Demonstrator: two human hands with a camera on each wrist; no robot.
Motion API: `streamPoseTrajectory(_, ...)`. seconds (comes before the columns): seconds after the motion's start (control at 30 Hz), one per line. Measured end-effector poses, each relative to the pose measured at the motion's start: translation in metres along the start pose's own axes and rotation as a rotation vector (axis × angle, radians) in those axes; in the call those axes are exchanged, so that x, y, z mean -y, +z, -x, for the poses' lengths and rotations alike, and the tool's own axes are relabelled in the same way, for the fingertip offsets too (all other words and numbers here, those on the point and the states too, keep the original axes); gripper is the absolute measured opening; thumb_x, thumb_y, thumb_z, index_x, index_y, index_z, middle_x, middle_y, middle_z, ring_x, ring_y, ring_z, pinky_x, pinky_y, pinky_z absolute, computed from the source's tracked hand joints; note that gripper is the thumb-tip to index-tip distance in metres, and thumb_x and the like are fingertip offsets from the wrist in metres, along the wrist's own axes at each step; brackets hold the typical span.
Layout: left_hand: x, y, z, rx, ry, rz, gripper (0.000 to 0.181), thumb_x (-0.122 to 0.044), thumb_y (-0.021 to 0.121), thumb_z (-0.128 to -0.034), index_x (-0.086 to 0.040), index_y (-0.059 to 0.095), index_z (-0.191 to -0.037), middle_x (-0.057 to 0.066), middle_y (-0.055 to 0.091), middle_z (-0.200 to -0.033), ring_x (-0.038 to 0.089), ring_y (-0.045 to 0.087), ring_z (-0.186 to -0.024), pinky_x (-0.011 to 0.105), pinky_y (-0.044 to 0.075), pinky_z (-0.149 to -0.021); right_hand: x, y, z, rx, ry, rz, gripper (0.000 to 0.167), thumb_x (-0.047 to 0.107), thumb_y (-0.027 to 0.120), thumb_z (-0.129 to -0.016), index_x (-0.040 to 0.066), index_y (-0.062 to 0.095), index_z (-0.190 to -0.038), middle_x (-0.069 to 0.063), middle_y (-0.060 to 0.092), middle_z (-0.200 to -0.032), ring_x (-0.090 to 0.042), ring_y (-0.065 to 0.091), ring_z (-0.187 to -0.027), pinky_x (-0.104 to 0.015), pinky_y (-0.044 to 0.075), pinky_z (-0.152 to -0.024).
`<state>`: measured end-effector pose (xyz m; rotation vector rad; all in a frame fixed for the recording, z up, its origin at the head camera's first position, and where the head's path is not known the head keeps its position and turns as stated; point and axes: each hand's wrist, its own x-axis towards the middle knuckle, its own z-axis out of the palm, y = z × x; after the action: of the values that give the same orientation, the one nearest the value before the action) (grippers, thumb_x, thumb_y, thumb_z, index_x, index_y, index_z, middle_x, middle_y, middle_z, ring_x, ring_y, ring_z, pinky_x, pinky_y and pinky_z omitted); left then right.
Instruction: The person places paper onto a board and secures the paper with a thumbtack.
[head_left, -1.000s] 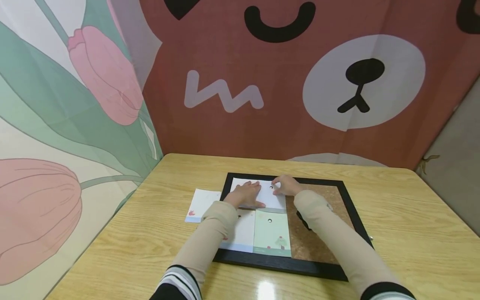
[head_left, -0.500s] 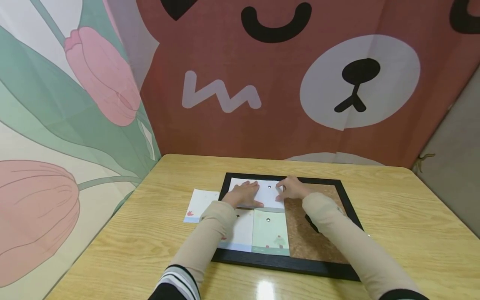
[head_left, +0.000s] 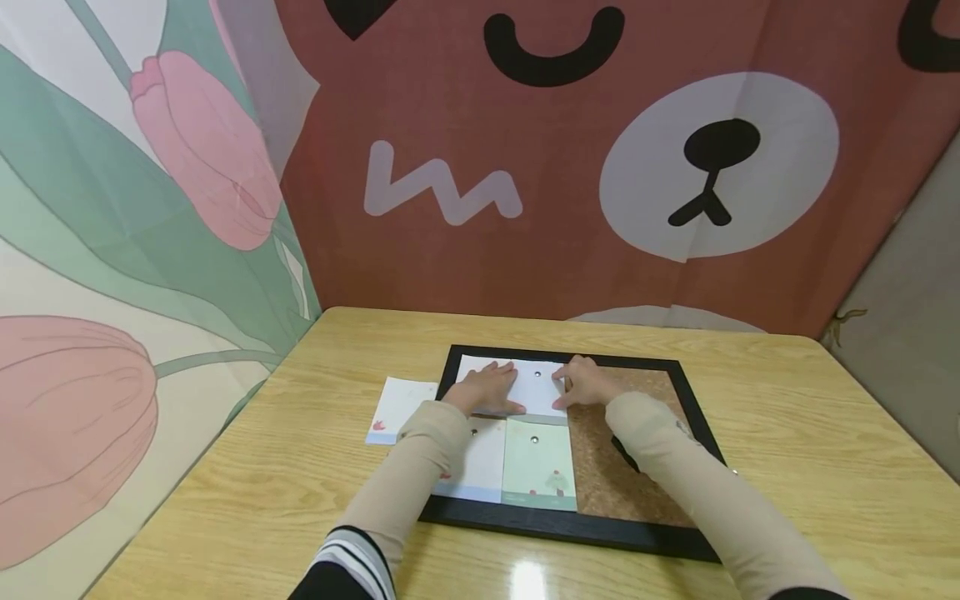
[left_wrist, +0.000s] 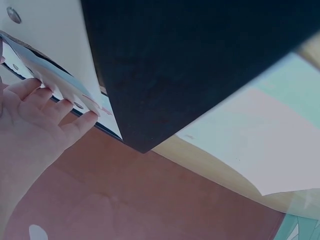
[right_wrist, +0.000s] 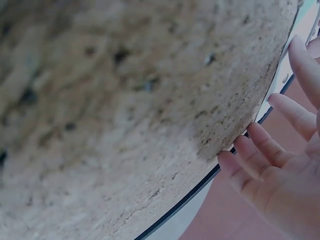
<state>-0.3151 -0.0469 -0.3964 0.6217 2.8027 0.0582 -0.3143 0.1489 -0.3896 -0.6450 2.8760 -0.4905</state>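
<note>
A black-framed corkboard [head_left: 628, 467] lies on the table with several notepaper sheets on its left part. My left hand [head_left: 486, 389] rests with spread fingers on the upper white sheet [head_left: 542, 398]. At that sheet's right edge is my right hand [head_left: 587, 382], thumb and index finger apart, fingertips touching the paper near its edge. A silver thumbtack [head_left: 537, 374] sits in the upper sheet between both hands. Below, a green sheet [head_left: 538, 475] and a white sheet [head_left: 480, 467] each bear a silver tack. In the right wrist view my right fingers [right_wrist: 265, 142] extend along the cork.
A loose white sheet [head_left: 401, 407] lies left of the board, by its frame. One small shiny object [head_left: 735, 472] is at the board's right edge. The wooden table [head_left: 817, 433] meets a brown bear-print cloth [head_left: 450, 267] at the back.
My right hand has shifted slightly right, away from the thumbtack to the upper sheet's right edge. The left hand stays on the sheet.
</note>
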Motion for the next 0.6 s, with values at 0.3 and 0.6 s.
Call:
streamPoseTrajectory(0.3,0.0003,-0.0040,0.0043,0.022,0.000,0.020,0.078,-0.056,0.049,-0.0835,-0.012,0.023,-0.143,0.001,0.017,-0.147,0.020,0.012,-0.134,0.046,0.016,-0.103,-0.0008,0.0033,0.0006,-0.015,0.010,0.000,0.054,0.025,0.076,-0.071,0.000,0.059,-0.116,-0.009,0.051,-0.088,-0.024,0.041,-0.088,-0.036,0.038,-0.074)
streamPoseTrajectory(0.6,0.0046,-0.0050,0.0023,-0.005,0.040,0.011,0.068,-0.049,0.051,-0.0859,-0.010,0.033,-0.139,0.007,0.031,-0.142,0.022,0.027,-0.129,0.043,0.025,-0.101,-0.0029,0.0054,-0.0008,-0.028,-0.001,0.023,0.053,0.024,0.075,-0.072,-0.001,0.059,-0.116,-0.008,0.050,-0.088,-0.022,0.041,-0.086,-0.036,0.037,-0.074)
